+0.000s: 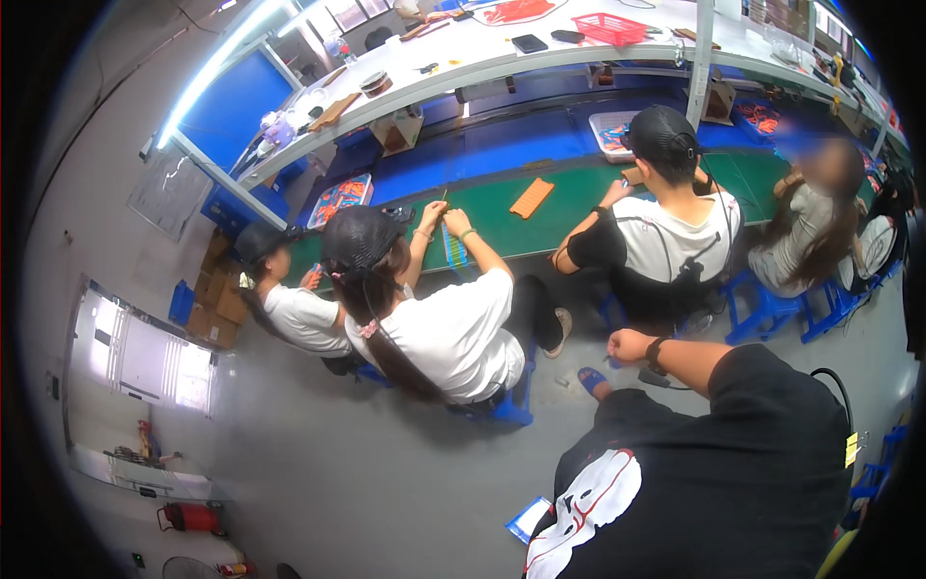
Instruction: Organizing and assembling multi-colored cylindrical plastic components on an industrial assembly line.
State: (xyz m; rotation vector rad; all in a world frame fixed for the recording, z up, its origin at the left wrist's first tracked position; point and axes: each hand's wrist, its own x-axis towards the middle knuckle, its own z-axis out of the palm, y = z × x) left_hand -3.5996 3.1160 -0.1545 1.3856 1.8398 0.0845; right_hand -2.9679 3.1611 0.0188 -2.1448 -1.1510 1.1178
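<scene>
My right hand (629, 345), with a dark band at the wrist, is held out above the grey floor, its fingers curled closed. Whatever is in them, if anything, is too small to make out. My black shirt with a white print (598, 492) fills the lower right. Below the hand is a foot in a blue slipper (590, 379). My left hand does not show. A blue-and-white flat object (529, 519) sticks out beside the shirt; what holds it is hidden.
Several people in caps sit on blue stools (511, 410) along a green bench (497, 227). On it are an orange ridged tray (531, 198) and a white basket of orange and blue pieces (340, 201). A white shelf (453, 72) runs above. Cardboard boxes (214, 307) stand at left.
</scene>
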